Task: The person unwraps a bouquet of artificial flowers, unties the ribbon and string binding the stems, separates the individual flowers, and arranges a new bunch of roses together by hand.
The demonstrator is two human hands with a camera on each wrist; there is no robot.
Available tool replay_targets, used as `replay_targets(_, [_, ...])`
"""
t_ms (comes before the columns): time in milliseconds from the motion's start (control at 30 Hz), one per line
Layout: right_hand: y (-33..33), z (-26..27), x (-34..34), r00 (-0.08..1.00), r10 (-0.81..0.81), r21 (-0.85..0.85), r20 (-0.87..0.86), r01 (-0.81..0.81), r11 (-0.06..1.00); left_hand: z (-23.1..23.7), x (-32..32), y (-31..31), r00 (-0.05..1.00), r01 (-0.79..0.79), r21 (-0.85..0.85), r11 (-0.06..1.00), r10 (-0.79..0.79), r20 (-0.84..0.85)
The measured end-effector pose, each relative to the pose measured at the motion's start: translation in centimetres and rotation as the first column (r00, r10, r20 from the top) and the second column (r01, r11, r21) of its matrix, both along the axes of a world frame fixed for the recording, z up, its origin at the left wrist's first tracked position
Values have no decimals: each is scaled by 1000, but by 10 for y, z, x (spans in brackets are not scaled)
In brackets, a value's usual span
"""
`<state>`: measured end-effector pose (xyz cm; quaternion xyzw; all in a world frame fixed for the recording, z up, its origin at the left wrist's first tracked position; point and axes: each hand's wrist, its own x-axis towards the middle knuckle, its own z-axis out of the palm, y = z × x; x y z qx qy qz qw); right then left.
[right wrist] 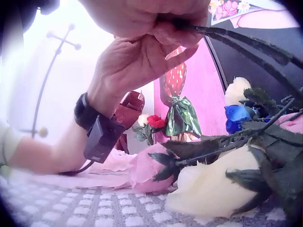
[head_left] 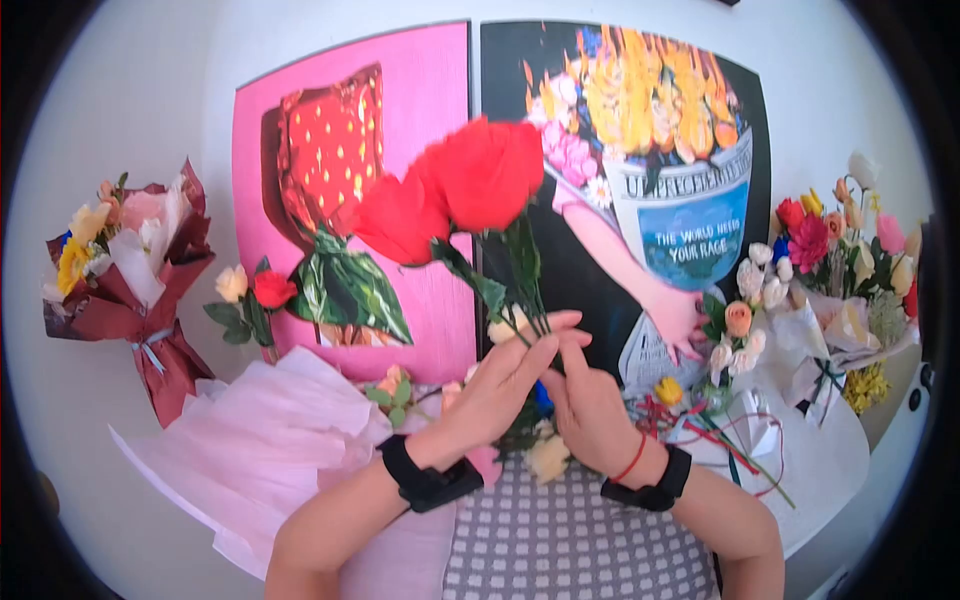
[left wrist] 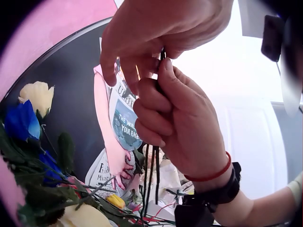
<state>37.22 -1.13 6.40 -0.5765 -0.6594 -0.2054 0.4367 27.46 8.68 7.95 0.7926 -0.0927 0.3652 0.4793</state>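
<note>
Large red roses (head_left: 485, 175) stand upright above both hands, their dark green stems (head_left: 525, 270) running down between them. My left hand (head_left: 498, 385) pinches the stems near the thumb, some fingers extended. Touching it, my right hand (head_left: 590, 405) curls round the same stems lower down. In the left wrist view, the right hand (left wrist: 177, 113) has its fingers folded round the stems, whose ends (left wrist: 151, 179) hang below. The right wrist view has the left hand (right wrist: 137, 66) behind the right hand (right wrist: 151, 16), from which stems (right wrist: 251, 45) stick out.
Cream rose (right wrist: 218, 182), pink rose (right wrist: 154, 168) and blue flower (left wrist: 22, 120) lie below the hands. Pink wrapping paper (head_left: 270, 440) spreads at left, with a wrapped bouquet (head_left: 140, 270) behind. More flowers (head_left: 810, 235) and ribbons (head_left: 715, 435) are at right. Two pictures (head_left: 430, 300) stand behind.
</note>
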Motion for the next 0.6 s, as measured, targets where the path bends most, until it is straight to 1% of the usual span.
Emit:
replay_targets(33, [4, -2, 1, 998, -18, 75, 63, 14, 997, -1, 1, -2, 1000, 2, -29, 1000, -2, -18])
replay_targets(100, [-1, 4, -2, 986, -85, 46, 145, 79, 996, 6, -2, -11, 997, 39, -71, 997, -34, 64])
replay_targets(133, [-3, 8, -6, 974, -138, 29, 181, 135, 990, 10, -6, -16, 996, 14, -110, 994, -5, 85])
replay_targets(167, [-3, 10, -8, 977, -135, 8, 167, 136, 991, 13, -8, -19, 995, -24, -115, 993, 35, 90])
replay_targets(233, [-3, 16, -9, 965, -86, 97, 249, 64, 993, 20, -13, -20, 993, 22, -160, 987, -4, 114])
replay_targets(267, [-2, 19, -10, 966, -69, 91, 248, 47, 995, 23, -15, -24, 991, 29, -243, 970, 3, 132])
replay_targets(300, [-2, 22, -11, 968, -74, 82, 239, 56, 995, 25, -16, -24, 993, 34, -251, 967, -3, 122])
replay_targets(367, [-4, 31, -15, 969, 61, 103, 239, -88, 991, 30, -22, -22, 975, 60, -216, 975, -11, 221])
replay_targets(400, [-12, 37, -17, 978, 112, 20, 177, -118, 993, 35, -28, -24, 977, 60, -219, 974, -13, 214])
replay_targets(433, [-13, 38, -14, 979, 110, 20, 170, -115, 993, 41, -35, -26, 972, 56, -159, 986, -17, 234])
replay_targets(467, [-14, 40, -7, 972, 144, 77, 186, -161, 984, 46, -41, -24, 966, 51, -98, 994, -25, 256])
replay_targets(500, [-16, 41, -1, 963, 176, 132, 204, -205, 970, 51, -47, -16, 946, -32, -66, 997, 51, 320])
replay_targets(533, [-20, 42, 6, 973, 214, 138, 88, -225, 965, 57, -55, -13, 940, -111, -91, 990, 134, 313])
replay_targets(567, [-23, 42, 18, 980, 162, 117, 116, -175, 978, 62, -67, 0, 946, 99, -52, 994, -78, 316])
replay_targets(600, [-26, 38, 33, 980, 98, 44, 171, -107, 993, 67, -76, 0, 951, 70, -52, 996, -50, 306])
